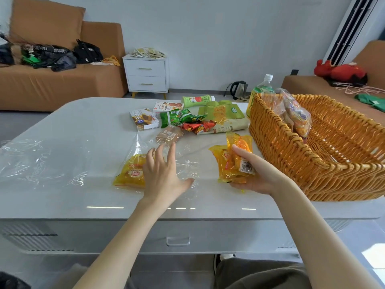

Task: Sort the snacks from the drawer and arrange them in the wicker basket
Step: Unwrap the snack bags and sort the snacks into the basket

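Observation:
My right hand (257, 176) grips two yellow snack packets (233, 161) just left of the wicker basket (312, 163). My left hand (164, 174) hovers with fingers spread over a clear plastic bag (187, 163), beside another yellow packet (131, 173) lying inside that bag. The basket holds a clear bag of small wrapped snacks (291, 113) leaning at its far left end. More snacks lie in a pile behind: green packets (179, 117), red packets (198, 127), a brown bread packet (169, 134) and boxes (143, 119).
A green tube (198, 100) and a green-label bottle (261, 88) stand behind the pile. Loose clear plastic (31, 159) covers the table's left side. The table's drawer handle (178, 240) is at the front edge. Sofas, a white nightstand (146, 74) and a kettle (238, 89) lie beyond.

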Tool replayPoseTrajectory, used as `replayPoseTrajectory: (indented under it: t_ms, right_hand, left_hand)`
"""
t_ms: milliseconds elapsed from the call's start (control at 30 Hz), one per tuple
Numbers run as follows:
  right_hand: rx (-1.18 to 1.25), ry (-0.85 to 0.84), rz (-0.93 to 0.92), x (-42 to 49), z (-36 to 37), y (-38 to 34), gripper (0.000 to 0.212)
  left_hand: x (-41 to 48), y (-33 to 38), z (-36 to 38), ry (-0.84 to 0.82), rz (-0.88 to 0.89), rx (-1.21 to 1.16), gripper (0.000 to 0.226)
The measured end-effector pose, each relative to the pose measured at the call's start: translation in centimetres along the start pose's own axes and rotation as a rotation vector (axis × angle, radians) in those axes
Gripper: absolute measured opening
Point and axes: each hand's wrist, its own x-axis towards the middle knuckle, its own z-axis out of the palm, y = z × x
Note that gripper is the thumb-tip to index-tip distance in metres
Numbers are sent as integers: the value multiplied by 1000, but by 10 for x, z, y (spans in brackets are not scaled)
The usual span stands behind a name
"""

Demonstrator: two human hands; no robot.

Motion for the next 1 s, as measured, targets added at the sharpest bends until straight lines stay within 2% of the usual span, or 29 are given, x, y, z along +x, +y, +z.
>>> replayPoseTrajectory:
  t_ms: [67, 167, 367, 500, 700, 800, 867, 1000]
  right_hand:
    - [-31, 4, 2, 1, 3, -1, 30]
    - [-104, -7, 1, 3, 5, -2, 31]
    - [-291, -27, 89, 8, 14, 7, 21]
    - [-245, -11, 74, 21, 33, 14, 18]
    - [-99, -12, 36, 45, 62, 19, 15]
    - [-78, -23, 72, 55, 70, 21, 21]
    - [-32, -30, 85, 59, 75, 20, 15]
    - [36, -34, 106, 67, 83, 18, 11]
  left_hand:
    - [-2, -1, 6, -57, 3, 92, 109]
    - [0, -2, 11, -122, -18, 109, 105]
    - [-1, -2, 7, -46, -31, -66, 85]
    - [-3, -7, 6, -18, -26, -173, 82]
    - [-4, -17, -3, -120, -26, -291, 85]
    - [17, -46, -5, -64, -202, -398, 72]
    - [34, -74, -2, -55, -367, -416, 67]
    - [52, -107, 7, -165, -600, -677, 74]
